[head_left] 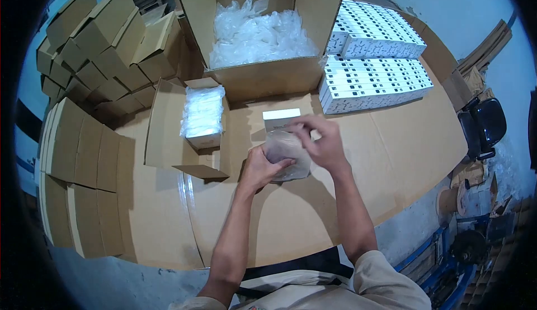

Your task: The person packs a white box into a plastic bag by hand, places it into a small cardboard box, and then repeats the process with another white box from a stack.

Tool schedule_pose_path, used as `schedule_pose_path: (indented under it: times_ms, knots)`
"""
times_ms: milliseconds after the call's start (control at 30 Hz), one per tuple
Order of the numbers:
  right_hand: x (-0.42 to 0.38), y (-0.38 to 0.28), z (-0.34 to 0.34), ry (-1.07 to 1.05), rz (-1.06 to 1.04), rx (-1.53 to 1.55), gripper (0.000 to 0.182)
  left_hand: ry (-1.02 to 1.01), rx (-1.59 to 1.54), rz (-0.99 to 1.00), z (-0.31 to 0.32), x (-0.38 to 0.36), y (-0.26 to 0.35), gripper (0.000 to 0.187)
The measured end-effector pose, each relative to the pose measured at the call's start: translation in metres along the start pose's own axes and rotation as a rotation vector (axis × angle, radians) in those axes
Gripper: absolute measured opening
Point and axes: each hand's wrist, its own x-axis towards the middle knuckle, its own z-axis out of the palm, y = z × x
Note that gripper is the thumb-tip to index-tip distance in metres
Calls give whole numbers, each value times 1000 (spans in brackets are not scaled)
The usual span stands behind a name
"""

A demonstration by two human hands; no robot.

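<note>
My left hand grips a clear plastic bag, its thumb laid across the front. Just above the bag's upper right side is my right hand, slightly blurred, with bent fingers apart and nothing visible between them. Right behind the bag a small white box rests on the cardboard-covered table. To the left stands an open brown carton. Inside it, a row of boxes in clear wrap fills the back part, and some bare carton floor shows in front.
At the back, a large open carton holds a heap of clear plastic bags. Many white boxes are stacked in rows at the back right. Brown cartons pile up along the left. A black chair stands beyond the right table edge.
</note>
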Motion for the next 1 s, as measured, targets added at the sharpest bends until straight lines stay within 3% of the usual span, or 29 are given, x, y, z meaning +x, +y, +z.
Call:
schedule_pose_path:
  times_ms: [33, 133, 300, 467, 700, 1000]
  knots:
    - [-1, 8, 0, 92, 88, 83, 18, 10, -18, -20, -1, 0, -1, 47]
    - [8, 32, 0, 315, 70, 409, 19, 43, -40, -43, -1, 2, 0, 47]
    - [1, 65, 4, 116, 25, 239, 37, 64, -96, 18, -2, 3, -1, 45]
    - [3, 69, 13, 41, 105, 297, 38, 128, -55, 48, -2, 4, -4, 40]
    - [5, 78, 24, 119, 141, 335, 31, 136, -38, 11, -2, 3, -3, 40]
    - [5, 83, 22, 371, 140, 688, 32, 108, 16, 2, -4, 6, -6, 41]
